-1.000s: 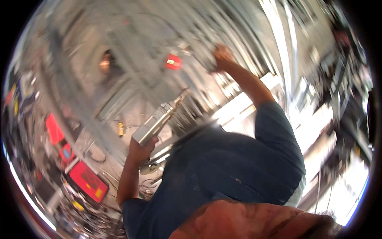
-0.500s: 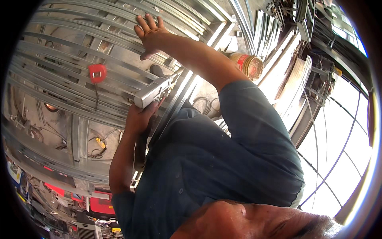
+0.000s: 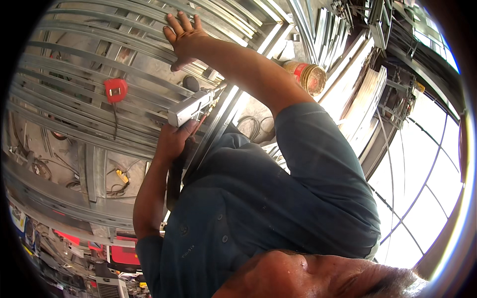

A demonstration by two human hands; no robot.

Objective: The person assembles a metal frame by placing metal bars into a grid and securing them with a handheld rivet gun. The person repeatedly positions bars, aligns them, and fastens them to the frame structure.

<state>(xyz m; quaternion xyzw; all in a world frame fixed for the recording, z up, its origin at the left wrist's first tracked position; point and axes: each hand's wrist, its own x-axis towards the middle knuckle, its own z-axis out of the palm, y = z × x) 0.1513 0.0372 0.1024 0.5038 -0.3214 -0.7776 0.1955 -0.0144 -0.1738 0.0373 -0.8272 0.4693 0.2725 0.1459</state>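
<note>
My right hand is spread out over the far metal bars, fingers apart, holding nothing. Lower down at the left, my left hand is closed at the near end of a grey boxy metal tool. From the tool's far end a thin rod runs up and right, with brass-coloured parts beside it; its exact kind I cannot make out. Below the hand, my fingers and the tool's underside are partly hidden. A red tape measure lies on the bars left of the tool, its strap trailing down.
Long parallel steel bars form a frame around my hands, with gaps showing the floor. A dirty bucket lies beyond my right forearm. Cables coil on the floor, and a yellow tool lies below the frame. Metal profiles lean at the back right.
My right hand has shifted slightly up and left, still spread. My left hand keeps hold of the grey tool, almost unmoved. The view has shifted a little.
</note>
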